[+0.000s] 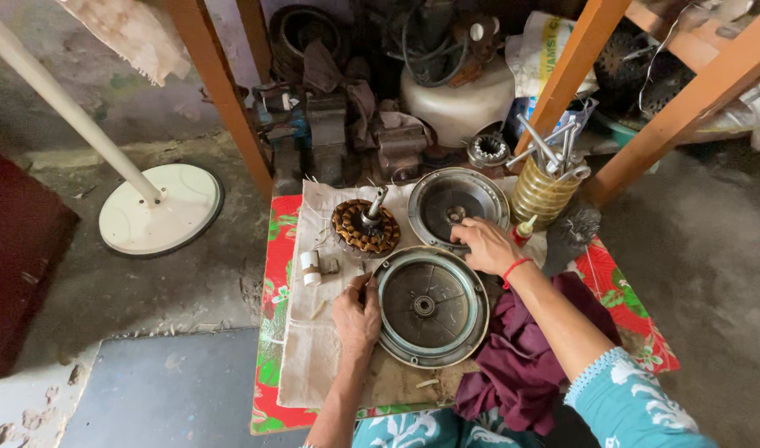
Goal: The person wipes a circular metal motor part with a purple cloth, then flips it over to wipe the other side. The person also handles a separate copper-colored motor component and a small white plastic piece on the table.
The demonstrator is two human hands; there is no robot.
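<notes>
while lying flat, round motor cover (pixel 430 305), left hand (pixel 356 314) gripping rim, right hand (pixel 484 245) fingers loosely curled

your left hand (pixel 356 314) rests on the left rim of the near round metal cover (pixel 430 305), fingers curled against its edge. your right hand (pixel 485 245), a red thread at the wrist, lies between that cover and the far metal cover (pixel 457 200), fingertips touching the far one's rim. a copper-wound stator (pixel 365 227) stands left of it on the pale cloth (pixel 309 348). a maroon rag (pixel 521 357) lies under your right forearm.
</notes>
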